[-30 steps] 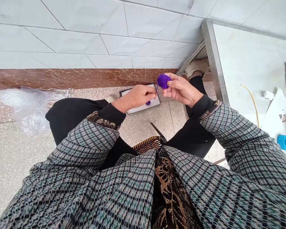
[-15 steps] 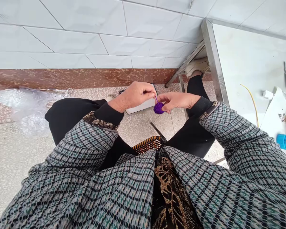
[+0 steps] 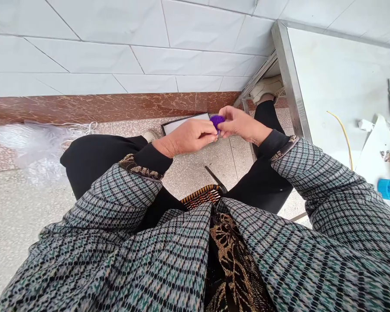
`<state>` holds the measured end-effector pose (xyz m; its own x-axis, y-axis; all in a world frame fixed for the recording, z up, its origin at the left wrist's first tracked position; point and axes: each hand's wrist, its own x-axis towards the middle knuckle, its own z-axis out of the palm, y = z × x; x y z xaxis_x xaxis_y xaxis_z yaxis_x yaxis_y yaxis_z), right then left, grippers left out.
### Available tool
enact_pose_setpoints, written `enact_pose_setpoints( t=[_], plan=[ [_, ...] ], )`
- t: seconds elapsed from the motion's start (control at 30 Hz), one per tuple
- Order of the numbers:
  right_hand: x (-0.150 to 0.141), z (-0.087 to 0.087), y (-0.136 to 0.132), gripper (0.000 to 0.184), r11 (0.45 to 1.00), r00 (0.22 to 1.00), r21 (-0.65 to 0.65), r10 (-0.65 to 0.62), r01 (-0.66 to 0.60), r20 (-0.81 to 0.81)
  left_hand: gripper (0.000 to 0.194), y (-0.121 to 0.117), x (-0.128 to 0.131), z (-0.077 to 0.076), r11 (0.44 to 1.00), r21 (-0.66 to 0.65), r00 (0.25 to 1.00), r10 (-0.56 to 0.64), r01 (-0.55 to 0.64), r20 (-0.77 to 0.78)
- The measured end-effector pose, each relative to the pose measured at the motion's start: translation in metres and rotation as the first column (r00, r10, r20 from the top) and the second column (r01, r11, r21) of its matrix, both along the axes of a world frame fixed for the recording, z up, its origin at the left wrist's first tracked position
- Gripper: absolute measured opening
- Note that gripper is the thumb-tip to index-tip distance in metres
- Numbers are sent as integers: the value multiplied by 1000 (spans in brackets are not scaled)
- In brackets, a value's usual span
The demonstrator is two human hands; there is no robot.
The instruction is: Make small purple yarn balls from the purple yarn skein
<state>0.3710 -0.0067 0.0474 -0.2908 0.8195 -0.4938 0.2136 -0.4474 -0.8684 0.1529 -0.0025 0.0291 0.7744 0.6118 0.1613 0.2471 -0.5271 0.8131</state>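
A small ball of purple yarn (image 3: pixel 216 121) is held up between my two hands, above the floor and between my knees. My right hand (image 3: pixel 238 124) grips the ball from its right side with bent fingers. Close against its lower left, my left hand (image 3: pixel 195 136) is closed in a pinch. In the earlier picture a purple strand ran into that pinch; now the fingers cover most of it, so the strand itself hardly shows.
A white board with a dark edge (image 3: pixel 173 125) lies on the floor behind my hands. Clear plastic bags (image 3: pixel 39 147) lie at left. At right stands a metal-framed table (image 3: pixel 325 86) with a yellow tube (image 3: pixel 342 134) and a blue cap (image 3: pixel 386 189). A wicker seat edge (image 3: pixel 201 197) shows below.
My right hand has lifted and turned, carrying the purple yarn ball upward. My left hand has shifted slightly right and down, from above the ball to its lower left.
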Motion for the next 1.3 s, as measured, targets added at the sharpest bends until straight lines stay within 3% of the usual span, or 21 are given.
enact_pose_setpoints(
  t=[0.1, 0.17, 0.23, 0.3, 0.4, 0.5, 0.57, 0.63, 0.73, 0.8, 0.9, 1.0, 1.07, 1.17, 1.23, 1.3],
  plan=[
    [-6, 7, -10, 40, 957, 956, -52, 289, -286, 56, 22, 6, -8, 3, 979, 61, 981, 193, -195, 31],
    [-9, 12, -14, 40, 926, 927, -37, 374, -375, -27, 21, 11, -11, -1, 954, 59, 956, 294, -294, -4],
    [-11, 13, -14, 40, 948, 940, 32, 317, -315, -127, 22, 14, -12, -8, 942, 44, 940, 334, -332, -64],
    [-11, 11, -11, 41, 982, 965, 110, 173, -154, -199, 23, 14, -9, -14, 961, 21, 954, 277, -276, -117],
    [-11, 3, -5, 40, 984, 983, 177, 15, 19, -185, 25, 7, -3, -16, 999, -48, 989, 15, -22, -149],
    [-11, -2, -3, 39, 968, 999, 251, 7, -18, 46, 27, -1, 0, -8, 984, -64, 976, -174, 167, -134],
    [-11, 0, -4, 39, 950, 970, 271, 92, -153, 225, 28, -3, -4, 1, 992, -14, 984, -130, 129, -122],
    [-11, 4, -8, 38, 921, 917, 199, 270, -336, 294, 28, 0, -10, 7, 999, 44, 994, -10, 15, -105],
    [-13, 12, -12, 35, 856, 857, 83, 500, -511, 125, 26, 8, -22, 10, 986, 83, 983, 155, -147, -98],
    [-16, 14, -13, 37, 871, 873, 106, 486, -480, -37, 24, 12, -26, 5, 969, 86, 964, 240, -231, -112],
    [-20, 14, -10, 41, 947, 943, 190, 291, -260, -159, 24, 13, -23, -7, 962, 75, 950, 271, -262, -156],
    [-21, 9, -4, 39, 971, 989, 235, 76, -45, -123, 26, 5, -14, -15, 996, 45, 981, 79, -73, -175],
    [-21, 5, 0, 38, 968, 1000, 252, -5, 10, -21, 27, -1, -8, -15, 996, 55, 987, -66, 75, -145],
    [-19, 3, 0, 37, 954, 976, 283, 36, -97, 214, 28, -5, -7, -6, 989, 122, 992, -67, 79, -103],
    [-19, 4, -3, 37, 936, 932, 254, 156, -246, 328, 27, -2, -12, 2, 987, 153, 995, 51, -36, -91],
    [-20, 6, -7, 37, 911, 896, 175, 304, -372, 324, 25, 4, -18, 7, 972, 162, 980, 184, -170, -79]
  ],
)
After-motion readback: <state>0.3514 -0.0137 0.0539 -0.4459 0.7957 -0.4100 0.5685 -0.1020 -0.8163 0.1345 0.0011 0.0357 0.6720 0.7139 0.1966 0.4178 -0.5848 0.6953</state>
